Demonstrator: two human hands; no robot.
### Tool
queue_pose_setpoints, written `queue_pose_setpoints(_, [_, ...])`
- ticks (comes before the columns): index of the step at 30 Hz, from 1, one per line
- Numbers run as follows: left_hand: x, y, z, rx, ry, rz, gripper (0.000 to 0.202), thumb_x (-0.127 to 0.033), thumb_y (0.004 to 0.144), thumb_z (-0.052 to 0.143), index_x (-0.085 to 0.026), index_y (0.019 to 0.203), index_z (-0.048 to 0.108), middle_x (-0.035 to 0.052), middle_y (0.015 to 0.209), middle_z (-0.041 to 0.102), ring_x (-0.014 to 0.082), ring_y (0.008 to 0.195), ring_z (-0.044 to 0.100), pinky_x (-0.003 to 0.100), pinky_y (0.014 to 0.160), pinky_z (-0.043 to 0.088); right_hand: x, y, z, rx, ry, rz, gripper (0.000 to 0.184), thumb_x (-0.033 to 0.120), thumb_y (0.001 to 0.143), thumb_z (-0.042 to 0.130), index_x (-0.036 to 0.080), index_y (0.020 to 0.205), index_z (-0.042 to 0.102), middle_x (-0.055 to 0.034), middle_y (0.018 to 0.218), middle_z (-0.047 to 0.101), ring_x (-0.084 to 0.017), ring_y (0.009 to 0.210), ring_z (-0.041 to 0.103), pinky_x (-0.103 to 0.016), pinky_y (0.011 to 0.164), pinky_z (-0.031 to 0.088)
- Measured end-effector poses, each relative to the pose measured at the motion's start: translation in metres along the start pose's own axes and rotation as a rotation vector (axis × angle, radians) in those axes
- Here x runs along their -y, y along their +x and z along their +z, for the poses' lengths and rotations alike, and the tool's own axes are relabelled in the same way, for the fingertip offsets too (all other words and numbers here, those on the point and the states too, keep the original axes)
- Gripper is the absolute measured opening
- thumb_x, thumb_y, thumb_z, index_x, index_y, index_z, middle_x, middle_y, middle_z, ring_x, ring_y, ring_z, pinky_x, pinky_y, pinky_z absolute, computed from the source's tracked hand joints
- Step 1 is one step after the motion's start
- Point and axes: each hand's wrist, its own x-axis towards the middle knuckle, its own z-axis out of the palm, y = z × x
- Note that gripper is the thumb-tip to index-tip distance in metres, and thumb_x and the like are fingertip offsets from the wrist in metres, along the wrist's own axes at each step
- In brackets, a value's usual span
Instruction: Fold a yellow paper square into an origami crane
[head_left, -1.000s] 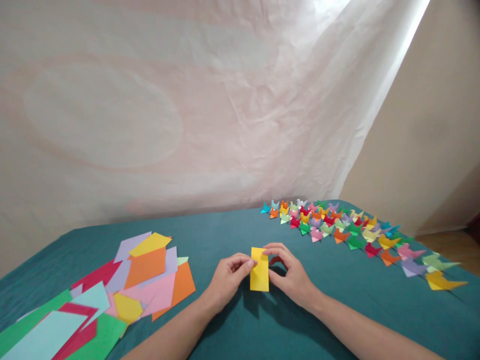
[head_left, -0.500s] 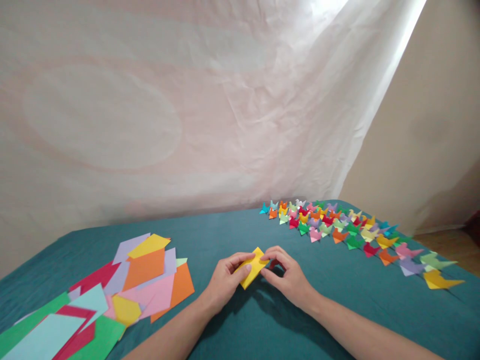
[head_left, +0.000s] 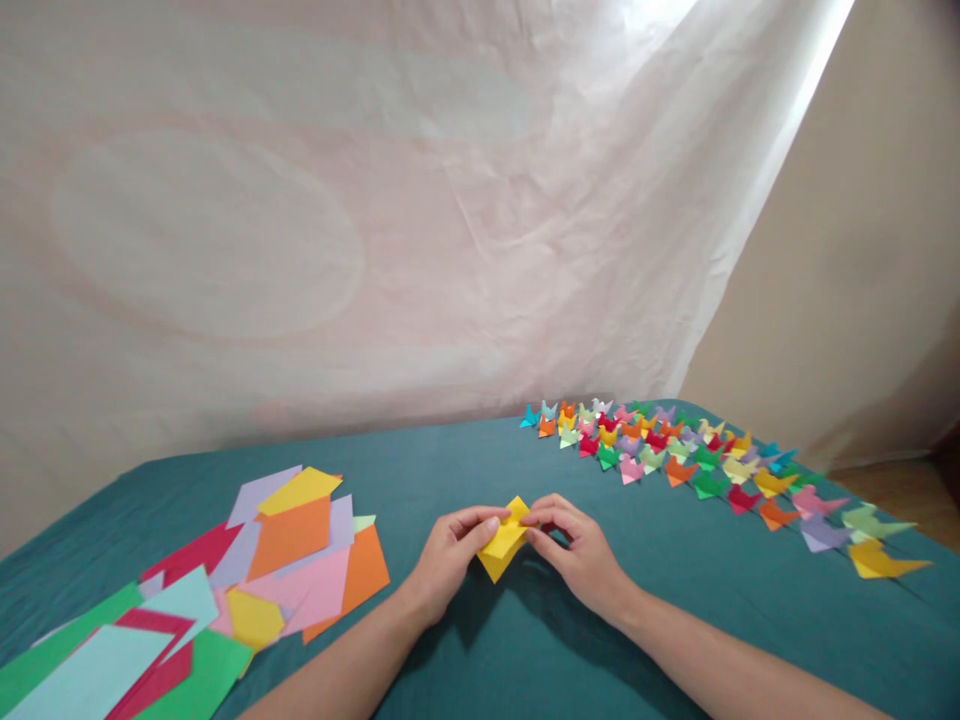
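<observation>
A small folded yellow paper [head_left: 504, 540] is held just above the teal tablecloth [head_left: 465, 470], near the middle of the table. My left hand [head_left: 450, 555] pinches its left side with thumb and fingers. My right hand [head_left: 574, 550] pinches its right side at the top edge. The paper is turned on a diagonal and looks partly opened or folded between my fingertips.
A loose heap of coloured paper sheets [head_left: 247, 570] lies at the left. Several rows of small folded paper figures [head_left: 675, 455] run along the right side toward the table's edge. A creased pale cloth [head_left: 375, 220] hangs behind the table.
The yellow paper was an upright rectangle; it has been tilted onto a diagonal and drawn closer between both hands. The hands have stayed in nearly the same place.
</observation>
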Motion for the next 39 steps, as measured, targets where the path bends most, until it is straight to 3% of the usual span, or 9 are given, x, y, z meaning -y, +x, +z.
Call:
queue_pose_setpoints(14, [0.002, 0.001, -0.001, 0.040, -0.091, -0.013, 0.038, -0.031, 0.073, 0.071, -0.016, 0.108, 0.067, 0.0097, 0.108, 0.067, 0.0220, 0.095, 0.060, 0.030, 0.085, 0.043, 0.002, -0.001, 0.001, -0.014, 0.015, -0.017, 0.019, 0.014, 0.081, 0.056, 0.022, 0.097, 0.063, -0.0049, 0.100, 0.057, -0.018, 0.092, 0.056, -0.028, 0.074, 0.047])
queue_pose_setpoints(23, [-0.007, -0.002, 0.004, 0.033, -0.021, -0.027, 0.047, -0.038, 0.066, 0.075, -0.015, 0.106, 0.067, 0.0119, 0.104, 0.068, 0.0260, 0.095, 0.062, 0.035, 0.085, 0.045, 0.000, -0.001, 0.001, -0.012, 0.035, 0.016, 0.014, 0.014, 0.080, 0.055, 0.021, 0.090, 0.062, -0.0036, 0.095, 0.058, -0.017, 0.088, 0.056, -0.027, 0.075, 0.046])
queue_pose_setpoints(39, [0.000, 0.000, 0.005, 0.070, -0.037, -0.001, 0.039, -0.034, 0.063, 0.079, -0.014, 0.096, 0.069, 0.0094, 0.094, 0.070, 0.0213, 0.084, 0.063, 0.033, 0.080, 0.046, -0.006, -0.002, 0.003, -0.033, 0.096, 0.128, 0.006, 0.019, 0.078, 0.055, 0.019, 0.083, 0.054, -0.0002, 0.080, 0.057, -0.015, 0.074, 0.054, -0.026, 0.068, 0.046])
